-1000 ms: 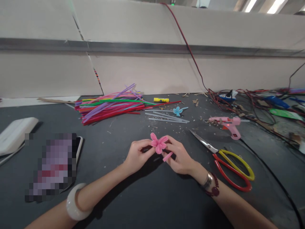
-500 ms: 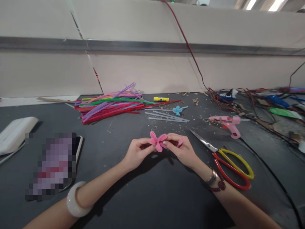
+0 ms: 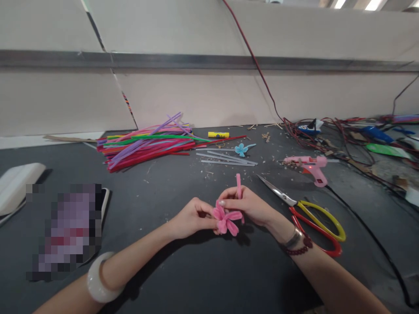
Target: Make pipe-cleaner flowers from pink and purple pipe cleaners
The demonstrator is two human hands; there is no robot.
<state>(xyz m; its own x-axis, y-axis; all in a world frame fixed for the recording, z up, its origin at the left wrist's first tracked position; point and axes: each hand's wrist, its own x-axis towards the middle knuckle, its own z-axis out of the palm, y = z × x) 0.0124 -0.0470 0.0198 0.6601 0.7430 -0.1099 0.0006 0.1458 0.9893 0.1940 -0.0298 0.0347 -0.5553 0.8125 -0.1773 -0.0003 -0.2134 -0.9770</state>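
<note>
A pink pipe-cleaner flower is held low over the dark table, near its middle. My left hand pinches the flower from the left side, fingers closed. My right hand grips the flower's pink stem, which sticks upward between its fingers. The petals point down and toward me. Both wrists rest near the table, the left with a white bangle, the right with a dark bead bracelet.
Red and yellow scissors lie just right of my right hand. A pink glue gun sits behind them with cables. A pile of coloured pipe cleaners, grey strips, a blue flower, a yellow glue stick lie farther back. A phone lies left.
The flower has been turned over and lowered; its petals now face down toward me. The stem end swung from below my right hand to pointing upward. Both hands shifted slightly nearer.
</note>
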